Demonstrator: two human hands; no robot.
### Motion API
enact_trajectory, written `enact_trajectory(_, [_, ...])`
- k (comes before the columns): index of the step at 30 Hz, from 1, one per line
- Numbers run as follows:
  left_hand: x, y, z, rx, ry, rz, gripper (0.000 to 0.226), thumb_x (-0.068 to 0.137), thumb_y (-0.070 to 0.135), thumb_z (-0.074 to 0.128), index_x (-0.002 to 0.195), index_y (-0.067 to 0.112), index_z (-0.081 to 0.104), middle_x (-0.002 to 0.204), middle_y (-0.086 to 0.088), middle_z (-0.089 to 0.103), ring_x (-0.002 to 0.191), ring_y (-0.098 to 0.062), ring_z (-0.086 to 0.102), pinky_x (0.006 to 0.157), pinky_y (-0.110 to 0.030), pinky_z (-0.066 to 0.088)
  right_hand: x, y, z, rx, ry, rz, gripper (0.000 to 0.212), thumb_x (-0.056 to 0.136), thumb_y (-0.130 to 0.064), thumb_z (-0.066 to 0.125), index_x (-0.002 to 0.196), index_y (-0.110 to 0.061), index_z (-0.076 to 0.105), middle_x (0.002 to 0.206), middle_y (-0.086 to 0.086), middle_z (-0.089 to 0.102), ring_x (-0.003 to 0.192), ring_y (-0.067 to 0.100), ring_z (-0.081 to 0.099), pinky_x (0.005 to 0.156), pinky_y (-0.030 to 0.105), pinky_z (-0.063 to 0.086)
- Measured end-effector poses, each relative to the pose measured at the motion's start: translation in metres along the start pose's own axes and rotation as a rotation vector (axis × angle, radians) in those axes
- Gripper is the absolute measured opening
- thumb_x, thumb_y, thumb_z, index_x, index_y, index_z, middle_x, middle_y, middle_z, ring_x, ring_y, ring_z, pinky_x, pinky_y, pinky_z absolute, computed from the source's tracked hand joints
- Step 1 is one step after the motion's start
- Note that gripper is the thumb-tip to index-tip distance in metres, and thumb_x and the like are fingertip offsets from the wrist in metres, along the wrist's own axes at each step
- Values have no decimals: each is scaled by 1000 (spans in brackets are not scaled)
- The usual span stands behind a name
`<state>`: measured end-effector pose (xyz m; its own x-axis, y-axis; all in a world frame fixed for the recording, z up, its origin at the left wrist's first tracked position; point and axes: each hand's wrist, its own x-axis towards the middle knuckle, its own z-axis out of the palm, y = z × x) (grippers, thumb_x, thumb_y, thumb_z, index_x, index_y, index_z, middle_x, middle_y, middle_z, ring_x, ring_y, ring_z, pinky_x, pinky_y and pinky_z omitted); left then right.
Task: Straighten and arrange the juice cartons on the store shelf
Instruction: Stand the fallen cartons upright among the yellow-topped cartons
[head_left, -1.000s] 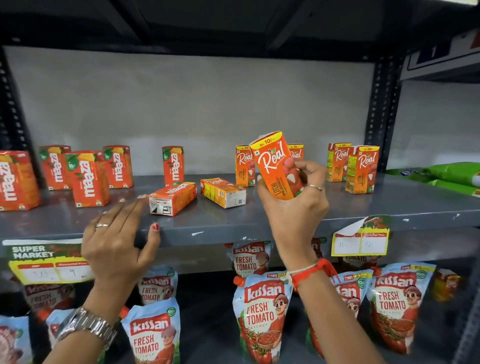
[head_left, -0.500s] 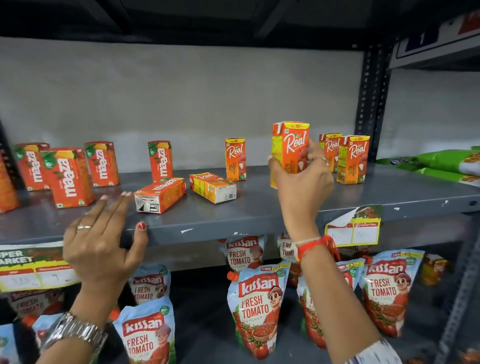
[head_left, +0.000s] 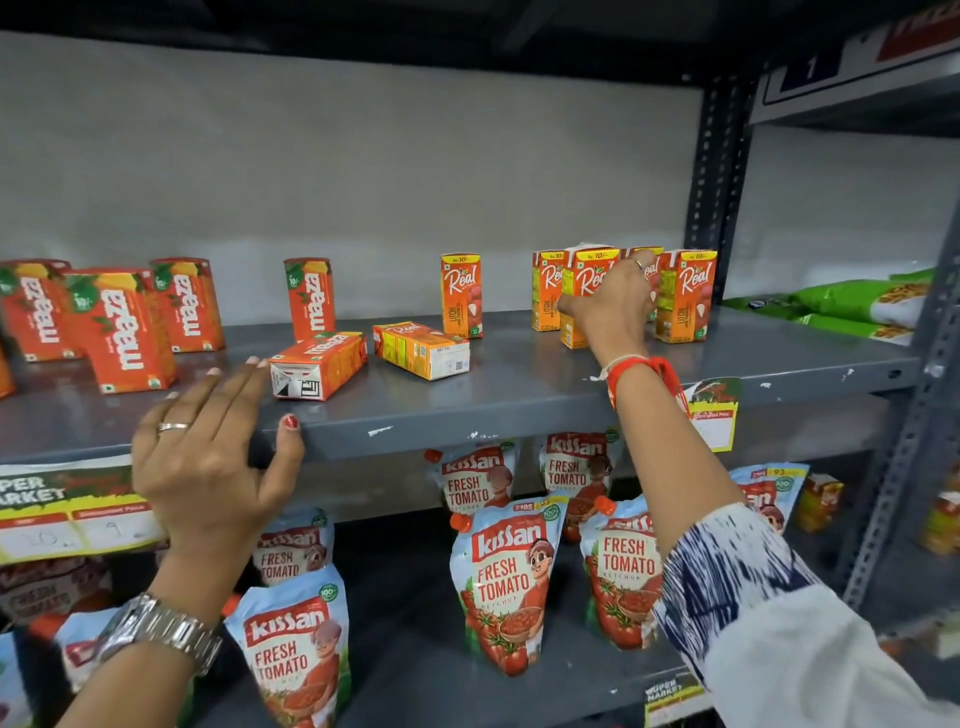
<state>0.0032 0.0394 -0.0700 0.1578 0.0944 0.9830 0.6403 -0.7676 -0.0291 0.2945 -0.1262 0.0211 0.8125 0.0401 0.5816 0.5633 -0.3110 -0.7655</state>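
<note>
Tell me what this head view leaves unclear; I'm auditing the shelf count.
- Real carton behind the right hand: mostly hidden by hand and neighbouring cartons.
- Leftmost Maaza carton: cut off by the left edge.
- Price label: partly covered by the right forearm, writing too small.
- Fallen Real carton: print too small.

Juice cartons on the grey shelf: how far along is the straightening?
Partly done. Most Maaza cartons and one Real carton stand upright. In hand: the right hand grips a Real carton standing among the upright group at right. Left: a fallen Maaza carton and a fallen Real carton lie on their sides mid-shelf. The left hand rests on the shelf edge, holding nothing.
</note>
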Motion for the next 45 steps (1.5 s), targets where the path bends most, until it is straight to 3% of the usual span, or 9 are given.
enact_trajectory(10, [-1, 2, 2, -21, 58, 17, 47, 89, 36, 40, 108, 4, 68, 104, -14, 71, 100, -31, 65, 88, -41, 42, 5, 2, 3, -130, -60, 31, 86, 50, -35, 82, 120, 3, 50, 121, 23, 56, 111, 40, 56, 88, 46, 48])
enact_trajectory(14, [-2, 2, 2, -42, 36, 3, 48, 89, 38, 39, 109, 4, 68, 105, -14, 71, 101, -31, 65, 86, -41, 43, -13, -15, -10, -173, -10, -22, 100, 58, -31, 85, 136, 0, 31, 137, 18, 42, 125, 35, 44, 100, 39, 42])
enact_trajectory(18, [-1, 3, 3, -33, 40, 0, 48, 89, 38, 39, 110, 6, 67, 107, -12, 70, 103, -29, 65, 88, -41, 42, -52, -52, -17, -83, 83, -316, 72, 76, -34, 71, 131, -1, 39, 133, 15, 46, 121, 29, 46, 96, 27, 40])
enact_trajectory(21, [1, 6, 3, -44, 40, -4, 47, 89, 38, 40, 111, 7, 67, 109, -10, 70, 103, -28, 65, 88, -40, 43, -70, -75, -1, -83, -162, -355, 53, 76, -51, 64, 102, -6, 60, 105, 12, 63, 100, 26, 58, 79, 33, 48])
enact_trajectory(24, [1, 6, 2, -34, 32, 2, 47, 88, 38, 41, 113, 8, 66, 112, -8, 69, 103, -27, 65, 89, -40, 43, -82, -85, 14, -151, -423, -266, 56, 69, -63, 63, 57, -13, 42, 62, 4, 49, 68, 25, 50, 45, 29, 29])
enact_trajectory(29, [0, 3, -2, -26, -25, -6, 50, 89, 41, 38, 115, 8, 65, 115, -7, 68, 105, -26, 64, 92, -40, 42, -93, -84, 28, -220, -642, -172, 45, 68, -42, 75, 65, -12, 41, 77, 3, 48, 75, 20, 47, 54, 26, 32])
enact_trajectory(36, [0, 1, -5, -29, -82, -35, 52, 89, 42, 36, 119, 8, 62, 120, -8, 65, 113, -27, 60, 98, -44, 41, -97, -81, 35, -168, -510, -148, 35, 59, -34, 75, 67, -9, 52, 83, 10, 56, 86, 28, 57, 45, 23, 25])
enact_trajectory(42, [-2, 0, -8, -38, -106, -47, 55, 90, 44, 32, 120, 8, 60, 122, -8, 64, 116, -28, 58, 100, -44, 38, -108, -83, 20, -34, -291, -187, 51, 67, -36, 75, 105, -7, 57, 107, 12, 68, 101, 31, 63, 78, 34, 50])
enact_trajectory(45, [-2, -1, -9, -38, -103, -54, 55, 90, 44, 33, 121, 8, 60, 122, -8, 64, 116, -27, 57, 100, -44, 38, -113, -86, 13, 52, -206, -184, 60, 63, -37, 78, 108, -9, 49, 99, 3, 62, 96, 24, 63, 74, 31, 51])
